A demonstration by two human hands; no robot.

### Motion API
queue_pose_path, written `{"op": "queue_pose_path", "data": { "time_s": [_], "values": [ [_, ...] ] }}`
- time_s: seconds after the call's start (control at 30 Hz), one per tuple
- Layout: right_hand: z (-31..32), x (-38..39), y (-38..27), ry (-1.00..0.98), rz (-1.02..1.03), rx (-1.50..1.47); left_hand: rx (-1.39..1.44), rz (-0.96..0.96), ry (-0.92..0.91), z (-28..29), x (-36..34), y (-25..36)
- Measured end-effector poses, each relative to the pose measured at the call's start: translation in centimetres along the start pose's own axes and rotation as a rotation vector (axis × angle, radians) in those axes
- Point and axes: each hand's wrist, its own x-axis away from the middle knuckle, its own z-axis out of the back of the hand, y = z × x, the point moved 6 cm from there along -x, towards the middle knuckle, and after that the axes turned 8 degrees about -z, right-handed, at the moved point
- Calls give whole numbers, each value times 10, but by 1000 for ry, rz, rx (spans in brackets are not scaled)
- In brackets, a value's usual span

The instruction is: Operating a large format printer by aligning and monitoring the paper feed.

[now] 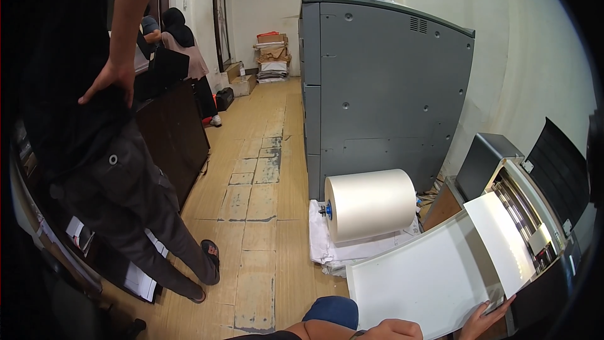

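At the lower edge my left forearm reaches across to my left hand (395,329), its fingers curled. Whatever it may hold is hidden. It lies beside the near edge of a long white tray (409,283). My right hand (484,320) has its thumb and fingers apart at the lower corner of a white sheet (497,239). Its fingertips touch or nearly touch that corner. The sheet lies over the rollers of a cutter-like machine (531,220), whose dark lid (557,170) is raised. Navy cloth (333,311) shows beside my left forearm.
A large white roll (371,204) lies before a tall grey machine (384,94). On the left stands a person (138,189) in dark clothes, beside a dark counter (173,132). Another person (185,56) is farther back. Stacked boxes and papers (272,56) stand at the far wall.
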Motion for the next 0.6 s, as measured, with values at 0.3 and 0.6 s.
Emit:
{"op": "queue_pose_path", "data": {
  "time_s": [0.3, 0.6],
  "values": [
    [-4, 2, 1, -29, -45, -18, 20, 41, -74, 0, -4, 3],
    [-26, 7, 29, -13, -117, -210, 243, 247, -633, -16, 17, -21]
  ]
}}
